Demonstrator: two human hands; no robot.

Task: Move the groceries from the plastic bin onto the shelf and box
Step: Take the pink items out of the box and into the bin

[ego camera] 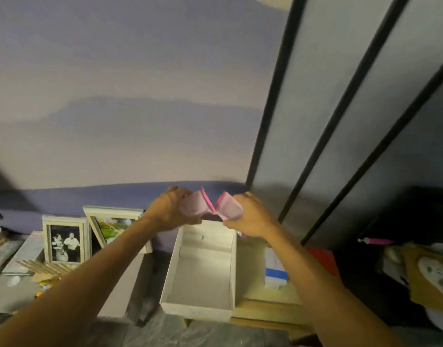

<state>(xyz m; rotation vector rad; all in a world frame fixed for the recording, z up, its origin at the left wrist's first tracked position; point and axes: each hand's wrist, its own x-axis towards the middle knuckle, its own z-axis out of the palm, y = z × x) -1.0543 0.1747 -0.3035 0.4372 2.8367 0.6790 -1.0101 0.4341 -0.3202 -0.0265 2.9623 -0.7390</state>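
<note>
Pink packets: two small pale-pink packets, one in each hand, held in the air above the far end of the white box (pixel 200 274); their inner ends meet in a V; left packet (pixel 194 205), right packet (pixel 230 209)
Left hand: left hand (pixel 169 209) is wrapped around the outer end of the left packet, fingers curled over its top; closed on it
Right hand: right hand (pixel 250 216) is clasped on the outer end of the right packet, thumb beneath; closed on it
Box: open, lidless, bare inside as far as shows; it sits on a wooden shelf (pixel 265 310), its near edge by the shelf's front edge
Neighbours: a blue-and-white carton (pixel 275 269) stands just beside the box's right wall; two photo frames (pixel 65 242) stand well to the left
Plastic bin: not in view
Handling, as judged: the packets look light, soft and crushable, with a darker pink sealed rim; the wrapper may be slick; hold the body with a gentle whole-hand grip, not the thin rim
Placing, as judged: lower both into the far end of the box; release low so they do not tumble
</note>
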